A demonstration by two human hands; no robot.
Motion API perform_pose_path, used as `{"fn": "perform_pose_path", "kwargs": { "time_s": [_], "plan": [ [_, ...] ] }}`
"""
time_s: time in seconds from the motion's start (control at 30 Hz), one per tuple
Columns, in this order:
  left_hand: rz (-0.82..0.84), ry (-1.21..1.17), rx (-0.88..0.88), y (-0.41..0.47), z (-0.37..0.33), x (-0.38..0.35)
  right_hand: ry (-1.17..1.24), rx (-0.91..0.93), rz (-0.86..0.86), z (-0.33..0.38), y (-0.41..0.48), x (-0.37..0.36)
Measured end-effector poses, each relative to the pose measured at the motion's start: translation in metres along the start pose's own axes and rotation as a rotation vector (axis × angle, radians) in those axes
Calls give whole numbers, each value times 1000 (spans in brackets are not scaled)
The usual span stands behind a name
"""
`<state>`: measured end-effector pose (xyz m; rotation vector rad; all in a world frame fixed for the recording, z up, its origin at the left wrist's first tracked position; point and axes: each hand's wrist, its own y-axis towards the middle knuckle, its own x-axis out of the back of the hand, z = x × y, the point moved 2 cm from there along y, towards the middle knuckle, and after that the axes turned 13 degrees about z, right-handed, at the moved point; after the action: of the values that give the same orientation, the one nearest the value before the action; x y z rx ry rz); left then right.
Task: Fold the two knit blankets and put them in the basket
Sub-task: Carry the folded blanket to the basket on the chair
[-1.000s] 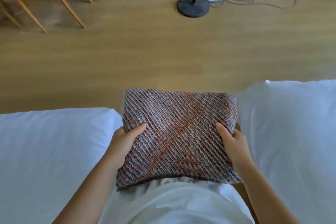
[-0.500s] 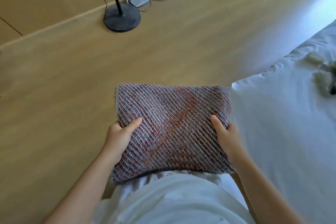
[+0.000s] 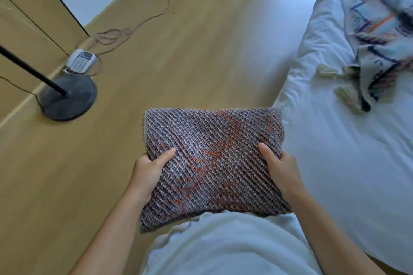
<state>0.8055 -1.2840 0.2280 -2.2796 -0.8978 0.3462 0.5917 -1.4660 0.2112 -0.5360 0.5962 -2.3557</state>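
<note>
Folded knit blanket (image 3: 214,163) gripped at both sides, thumbs on top, by left hand (image 3: 147,172) and right hand (image 3: 280,169), held against torso above floor (image 3: 201,51); second blanket (image 3: 380,35) left crumpled on bed (image 3: 335,152)

The fingers of the left hand (image 3: 148,172) and the right hand (image 3: 281,169) are hidden under the folded knit blanket (image 3: 212,158), whose near edge disappears behind the white shirt (image 3: 223,245). At upper right, the patterned blanket (image 3: 380,35) is blurred and cut by the frame edge. The lamp pole (image 3: 29,69) runs off the left edge.
</note>
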Motion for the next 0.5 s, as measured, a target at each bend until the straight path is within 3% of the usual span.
{"fn": "perform_pose_path", "kwargs": {
  "time_s": [0.5],
  "plan": [
    [136, 76, 14, 277, -232, -88, 151, -63, -146, 161, 267, 76]
  ]
}}
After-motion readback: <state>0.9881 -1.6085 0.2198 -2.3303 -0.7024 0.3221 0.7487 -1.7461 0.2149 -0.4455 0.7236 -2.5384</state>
